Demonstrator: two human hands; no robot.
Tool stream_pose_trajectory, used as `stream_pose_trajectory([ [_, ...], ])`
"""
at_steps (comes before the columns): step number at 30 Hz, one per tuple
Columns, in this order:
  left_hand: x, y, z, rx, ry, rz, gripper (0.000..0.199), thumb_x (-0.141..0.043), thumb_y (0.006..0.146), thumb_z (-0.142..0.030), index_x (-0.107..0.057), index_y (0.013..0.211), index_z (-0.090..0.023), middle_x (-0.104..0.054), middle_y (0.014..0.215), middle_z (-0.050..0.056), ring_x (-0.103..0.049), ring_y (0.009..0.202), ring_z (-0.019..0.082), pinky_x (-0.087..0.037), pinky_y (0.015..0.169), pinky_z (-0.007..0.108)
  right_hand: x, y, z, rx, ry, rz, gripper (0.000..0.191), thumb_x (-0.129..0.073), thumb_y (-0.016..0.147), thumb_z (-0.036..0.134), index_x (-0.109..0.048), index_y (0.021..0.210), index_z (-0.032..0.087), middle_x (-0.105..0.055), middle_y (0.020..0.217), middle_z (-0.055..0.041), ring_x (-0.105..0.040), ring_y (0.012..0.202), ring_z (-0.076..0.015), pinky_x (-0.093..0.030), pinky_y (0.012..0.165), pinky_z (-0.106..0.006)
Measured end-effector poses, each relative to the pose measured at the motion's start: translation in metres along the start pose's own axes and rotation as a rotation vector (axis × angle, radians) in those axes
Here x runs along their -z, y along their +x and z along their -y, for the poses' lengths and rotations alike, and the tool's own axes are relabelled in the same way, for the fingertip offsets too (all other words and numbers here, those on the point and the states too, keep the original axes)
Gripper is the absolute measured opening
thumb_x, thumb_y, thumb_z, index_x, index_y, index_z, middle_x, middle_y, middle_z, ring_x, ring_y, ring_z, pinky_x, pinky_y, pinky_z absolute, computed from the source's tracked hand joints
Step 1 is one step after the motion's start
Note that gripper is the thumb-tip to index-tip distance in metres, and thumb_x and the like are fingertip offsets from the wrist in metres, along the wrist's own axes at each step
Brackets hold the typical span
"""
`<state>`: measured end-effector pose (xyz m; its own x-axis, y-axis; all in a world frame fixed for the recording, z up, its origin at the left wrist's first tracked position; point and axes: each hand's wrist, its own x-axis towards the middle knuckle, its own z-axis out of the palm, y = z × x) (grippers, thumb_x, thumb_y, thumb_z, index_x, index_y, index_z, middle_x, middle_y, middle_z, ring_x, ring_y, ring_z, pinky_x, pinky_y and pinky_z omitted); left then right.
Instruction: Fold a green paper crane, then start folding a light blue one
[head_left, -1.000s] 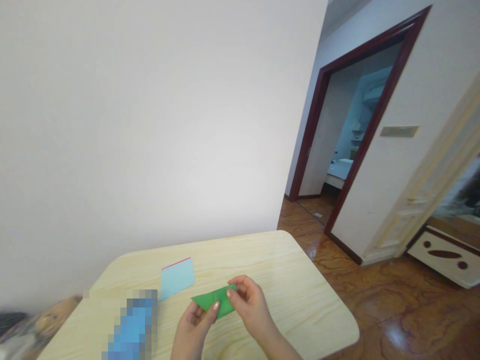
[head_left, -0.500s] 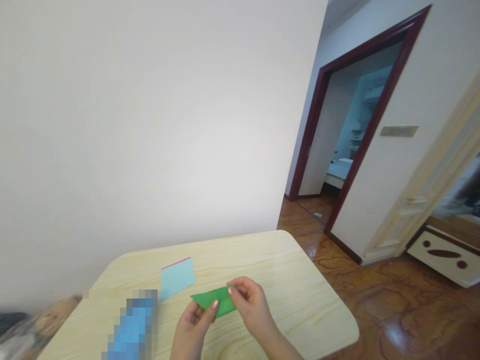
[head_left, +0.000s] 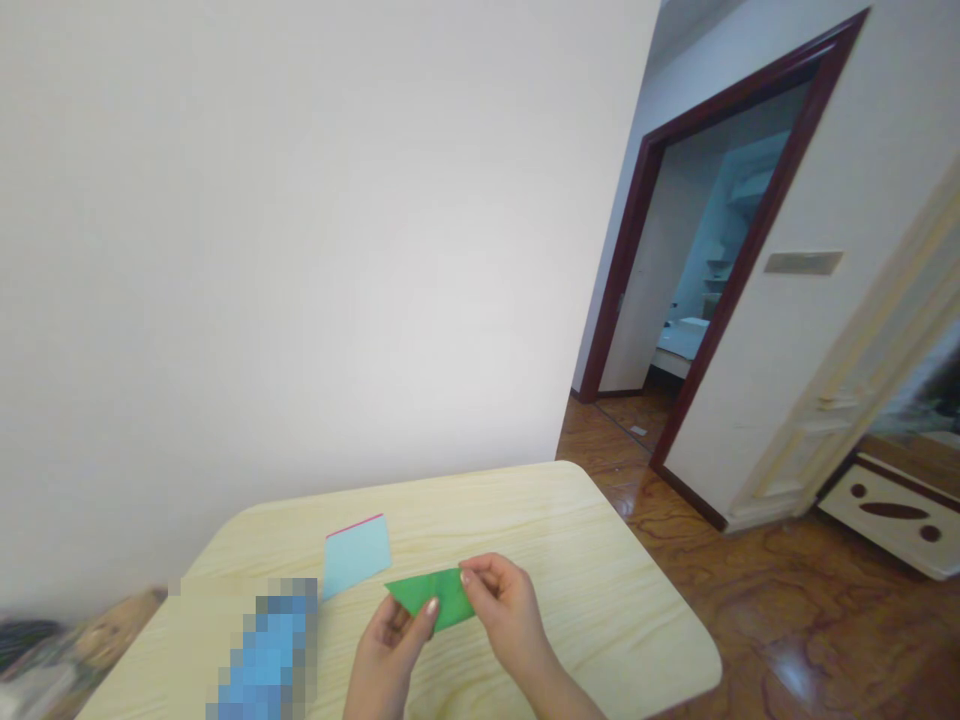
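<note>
A folded piece of green paper (head_left: 442, 592) with a pointed left end is held above the near part of the table. My left hand (head_left: 390, 645) grips its lower left side, thumb on top and fingers behind. At the upper right end, my right hand (head_left: 506, 610) pinches the paper between thumb and index finger. To the left and farther back lies a stack of light blue paper sheets (head_left: 358, 555) with a pink line along its far edge.
The pale wood-grain table (head_left: 600, 590) has rounded corners and stands against a white wall (head_left: 375, 250). A blurred blue object (head_left: 262, 650) is at its left. Beyond the right side are a brown floor (head_left: 780, 620), a dark red door frame (head_left: 660, 450) and a white drawer unit (head_left: 892, 510).
Both hands keep their grip on the green paper. Its left point has tipped up slightly, and the whole view has shifted a little.
</note>
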<state>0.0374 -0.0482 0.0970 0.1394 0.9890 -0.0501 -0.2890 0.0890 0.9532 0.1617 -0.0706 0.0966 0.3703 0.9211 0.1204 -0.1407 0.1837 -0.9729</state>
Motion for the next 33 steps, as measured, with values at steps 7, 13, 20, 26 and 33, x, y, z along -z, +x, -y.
stream_pose_trajectory([
  [7, 0.001, -0.010, 0.006, 0.023, 0.078, 0.031, 0.039, -0.078, 0.044, -0.049, -0.070, 0.064, -0.017, -0.067, 0.055, 0.002, -0.058, 0.055, 0.018, -0.045, 0.053, 0.026, 0.002, 0.004, -0.003, 0.028, -0.005, -0.041, 0.038, -0.064, 0.069, 0.050, -0.059, 0.080, 0.014, -0.066, 0.062, -0.0044, -0.062, 0.060, -0.0195, -0.046, 0.056, -0.029],
  [13, 0.002, -0.008, 0.004, 0.055, 0.183, -0.001, 0.041, -0.073, 0.049, -0.053, -0.072, 0.067, -0.017, -0.065, 0.053, 0.002, -0.056, 0.052, 0.018, -0.041, 0.048, 0.024, 0.001, 0.001, 0.000, 0.045, -0.002, -0.048, 0.036, -0.063, 0.071, 0.050, -0.059, 0.080, 0.014, -0.065, 0.061, -0.0037, -0.061, 0.060, -0.0185, -0.046, 0.056, -0.029],
  [20, 0.007, -0.002, 0.008, 0.094, 0.210, 0.053, 0.040, -0.070, 0.052, -0.055, -0.066, 0.059, -0.016, -0.056, 0.045, -0.002, -0.045, 0.041, 0.011, -0.035, 0.044, 0.022, -0.003, -0.002, -0.003, 0.034, 0.041, -0.070, 0.037, -0.064, 0.070, 0.049, -0.059, 0.081, 0.014, -0.064, 0.062, -0.0033, -0.059, 0.059, -0.0169, -0.045, 0.056, -0.027],
  [26, -0.003, -0.007, 0.007, 0.082, 0.075, -0.017, 0.039, -0.068, 0.055, -0.055, -0.061, 0.062, -0.018, -0.053, 0.045, -0.005, -0.043, 0.040, 0.009, -0.031, 0.040, 0.019, -0.009, -0.005, -0.003, 0.008, 0.084, -0.123, 0.040, -0.065, 0.067, 0.052, -0.059, 0.079, 0.015, -0.064, 0.063, -0.0035, -0.060, 0.059, -0.0178, -0.046, 0.057, -0.029],
  [33, 0.003, -0.001, 0.000, 0.019, 0.186, -0.002, 0.038, -0.072, 0.053, -0.053, -0.067, 0.067, -0.018, -0.055, 0.044, -0.004, -0.048, 0.044, 0.013, -0.036, 0.043, 0.021, -0.005, -0.002, -0.004, 0.011, 0.100, -0.047, 0.034, -0.068, 0.067, 0.046, -0.058, 0.082, 0.017, -0.061, 0.062, -0.0002, -0.058, 0.057, -0.0152, -0.044, 0.054, -0.026],
])
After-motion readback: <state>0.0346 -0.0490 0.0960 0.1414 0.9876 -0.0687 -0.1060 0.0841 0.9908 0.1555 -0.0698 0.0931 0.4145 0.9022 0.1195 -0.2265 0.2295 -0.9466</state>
